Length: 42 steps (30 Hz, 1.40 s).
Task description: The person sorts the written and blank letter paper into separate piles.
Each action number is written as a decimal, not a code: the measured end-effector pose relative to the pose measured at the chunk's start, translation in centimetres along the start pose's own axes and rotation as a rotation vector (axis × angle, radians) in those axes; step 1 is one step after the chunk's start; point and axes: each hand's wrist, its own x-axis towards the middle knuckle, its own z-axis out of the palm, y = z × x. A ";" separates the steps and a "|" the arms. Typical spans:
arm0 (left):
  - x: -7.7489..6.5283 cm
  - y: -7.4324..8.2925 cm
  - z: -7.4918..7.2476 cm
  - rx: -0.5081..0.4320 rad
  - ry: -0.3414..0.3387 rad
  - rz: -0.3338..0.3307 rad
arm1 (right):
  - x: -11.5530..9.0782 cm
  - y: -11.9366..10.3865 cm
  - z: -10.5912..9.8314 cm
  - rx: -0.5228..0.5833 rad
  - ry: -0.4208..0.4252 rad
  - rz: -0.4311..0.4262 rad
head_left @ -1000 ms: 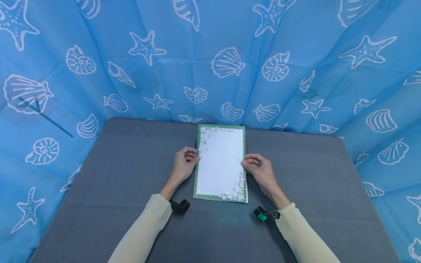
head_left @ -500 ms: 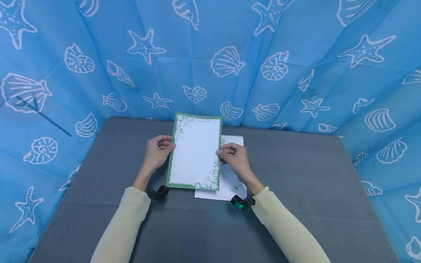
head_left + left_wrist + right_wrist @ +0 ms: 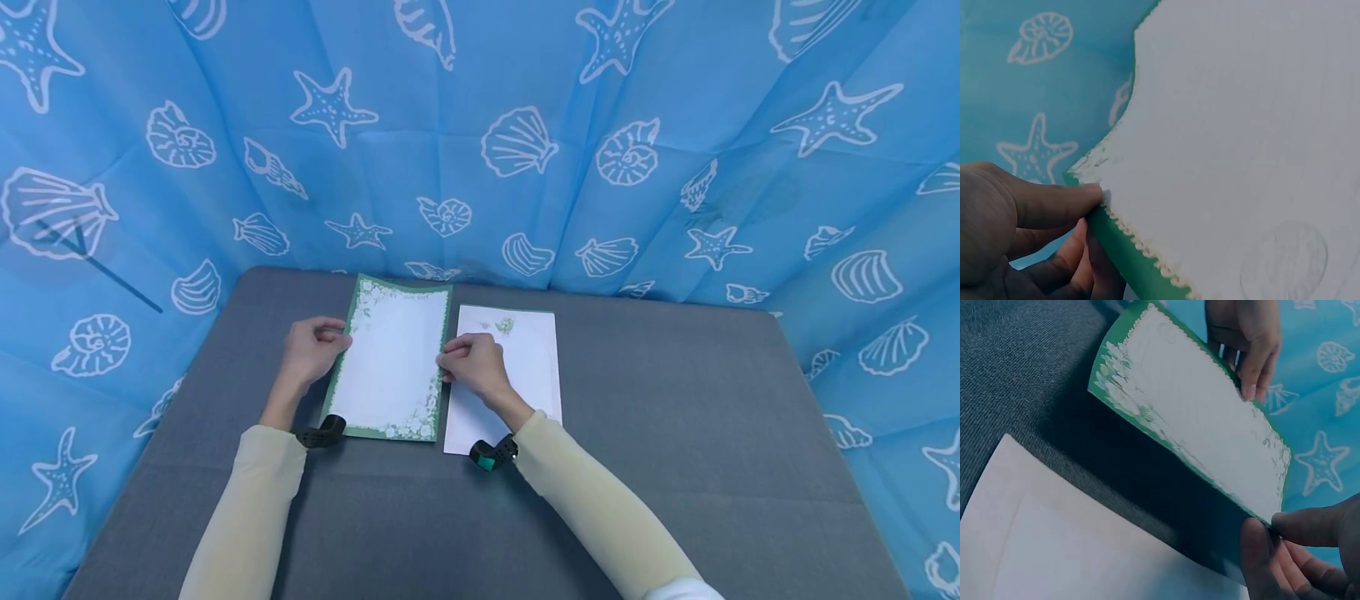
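Observation:
A sheet of paper [image 3: 390,362] with a green border and white flowers is held by both hands over the left half of the table. My left hand [image 3: 311,350] pinches its left edge; the left wrist view shows the thumb on top and fingers beneath. At the right edge, my right hand [image 3: 476,364] pinches the sheet between thumb and fingers. In the right wrist view the bordered sheet [image 3: 1197,406] is bowed and raised off the table, casting a shadow. Below my right hand lies a white sheet [image 3: 536,367] with a small green plant print, partly covered by that hand.
The table [image 3: 675,433] has a dark grey cloth cover. Behind it and at both sides hangs a blue curtain [image 3: 405,183] with white shells and starfish. Each wrist wears a black band, such as the right band [image 3: 495,454].
Both hands have lifted the green-bordered sheet off the white one and carried it left, then lower towards the table. The white sheet, earlier covered, now shows and has stayed in place.

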 end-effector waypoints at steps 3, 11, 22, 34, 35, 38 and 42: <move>0.2 -0.6 0.0 0.047 0.023 -0.002 | 0.4 0.0 0.8 -0.072 -0.022 -0.004; 0.6 -1.9 0.2 0.114 0.032 -0.059 | 1.1 0.3 2.3 -0.287 -0.031 0.033; 0.7 -2.7 0.2 0.187 0.009 -0.072 | 0.7 0.0 2.6 -0.337 -0.038 -0.027; -0.3 -1.8 0.7 0.206 0.086 0.007 | -0.4 0.0 0.6 -0.304 -0.031 -0.144; -0.4 -1.7 0.9 0.200 0.093 0.030 | -0.5 0.1 0.4 -0.296 -0.025 -0.162; -0.6 -1.3 1.9 0.177 0.100 0.099 | -0.8 0.4 -0.4 -0.264 -0.017 -0.191; -0.9 -0.6 3.5 0.138 0.093 0.166 | -1.3 0.6 -1.5 -0.256 0.008 -0.210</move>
